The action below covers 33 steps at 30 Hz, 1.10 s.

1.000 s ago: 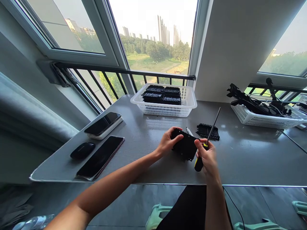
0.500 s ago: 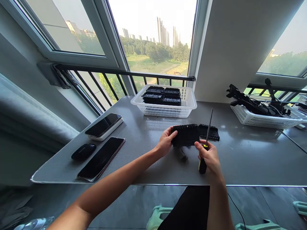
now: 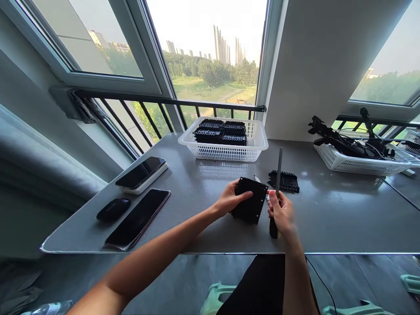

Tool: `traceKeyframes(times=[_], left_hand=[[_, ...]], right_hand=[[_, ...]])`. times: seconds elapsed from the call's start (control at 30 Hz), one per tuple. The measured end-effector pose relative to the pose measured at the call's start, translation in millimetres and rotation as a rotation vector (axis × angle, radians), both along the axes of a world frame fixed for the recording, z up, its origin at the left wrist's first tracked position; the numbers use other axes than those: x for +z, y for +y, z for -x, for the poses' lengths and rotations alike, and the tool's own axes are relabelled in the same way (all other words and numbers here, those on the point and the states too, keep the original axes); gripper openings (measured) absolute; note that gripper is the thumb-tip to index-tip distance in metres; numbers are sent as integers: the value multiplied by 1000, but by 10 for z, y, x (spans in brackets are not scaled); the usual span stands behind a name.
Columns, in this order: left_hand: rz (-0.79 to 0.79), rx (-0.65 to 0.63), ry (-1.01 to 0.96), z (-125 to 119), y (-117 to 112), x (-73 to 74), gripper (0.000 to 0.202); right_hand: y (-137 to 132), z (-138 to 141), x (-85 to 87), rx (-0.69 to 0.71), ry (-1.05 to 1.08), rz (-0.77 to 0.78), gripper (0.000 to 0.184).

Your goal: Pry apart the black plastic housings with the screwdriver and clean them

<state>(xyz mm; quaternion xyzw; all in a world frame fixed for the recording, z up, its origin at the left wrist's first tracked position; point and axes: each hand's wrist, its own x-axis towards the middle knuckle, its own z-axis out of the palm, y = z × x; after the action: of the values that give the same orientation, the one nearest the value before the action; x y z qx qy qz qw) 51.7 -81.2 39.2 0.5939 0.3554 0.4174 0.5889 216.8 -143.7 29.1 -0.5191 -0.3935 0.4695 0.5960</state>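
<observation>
My left hand [image 3: 233, 199] grips a flat black plastic panel [image 3: 250, 209], its thumb lying across the face. The panel is tilted above the table, with small holes along its right edge. In my right hand [image 3: 281, 211], close to that edge, is a screwdriver [image 3: 279, 173] with a black and yellow handle, its metal shaft pointing up. Something small and white [image 3: 267, 197] shows by my right fingertips; I cannot tell what it is. On the table behind my hands lies a second black plastic part [image 3: 286, 182] with a toothed rim.
A white basket [image 3: 226, 154] at the back holds several stacked black parts. Another white basket [image 3: 357, 166] on the right is loaded with black gear and cables. To the left lie a phone [image 3: 139, 218], a black mouse-shaped object [image 3: 113, 209] and another phone on a white box [image 3: 141, 172].
My left hand has turned the black panel, so its broad face now shows with its right side tipped down. The screwdriver has shifted slightly left and stands more upright.
</observation>
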Motion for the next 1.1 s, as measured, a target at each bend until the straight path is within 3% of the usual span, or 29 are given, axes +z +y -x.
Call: traceKeyframes(times=[0.13, 0.23, 0.4, 0.6, 0.9, 1.1], left_hand=[[-85, 161, -18, 21, -1, 46, 41], [-121, 216, -7, 13, -42, 63, 43], [-195, 224, 4, 3, -83, 17, 43], [-234, 215, 11, 15, -67, -16, 44], [-231, 290, 19, 7, -97, 22, 43], [-301, 372, 83, 17, -101, 50, 34]], right_hand=[[-73, -1, 75, -13, -75, -33, 57], [-157, 46, 129, 63, -137, -10, 56], [-231, 215, 146, 247, -279, 60, 56], [-203, 294, 122, 340, -289, 110, 57], [-168, 294, 136, 241, -454, 63, 57], [-179, 263, 178, 72, -601, -18, 52]])
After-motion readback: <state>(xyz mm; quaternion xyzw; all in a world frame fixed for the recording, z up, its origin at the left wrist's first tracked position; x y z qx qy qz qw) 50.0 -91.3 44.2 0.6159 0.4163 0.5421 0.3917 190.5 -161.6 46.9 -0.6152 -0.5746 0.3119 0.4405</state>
